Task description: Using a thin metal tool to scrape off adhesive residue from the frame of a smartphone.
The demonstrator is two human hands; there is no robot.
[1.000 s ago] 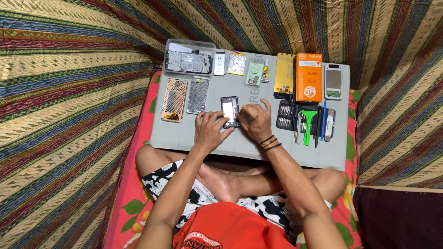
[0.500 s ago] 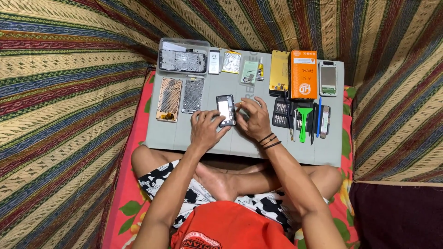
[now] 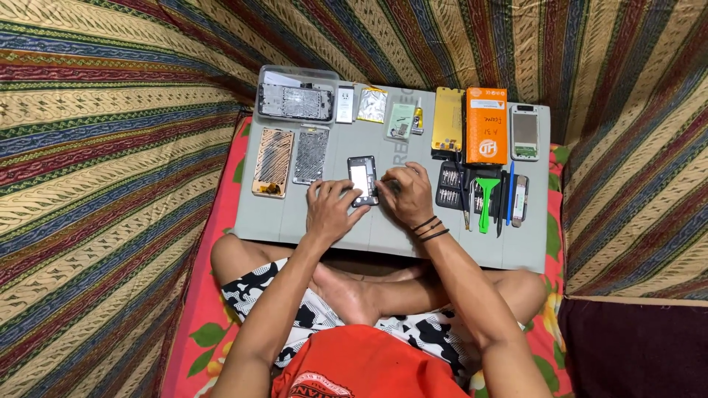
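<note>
At frame centre on the grey worktop, a small dark phone, steadied by left hand, fingers clamped on its lower edge. Right hand touching its right side, fingers curled together. Green pry tool lying right.

left hand flat, right hand curled — forearms converging

bare mat left, tools crowding right
</note>
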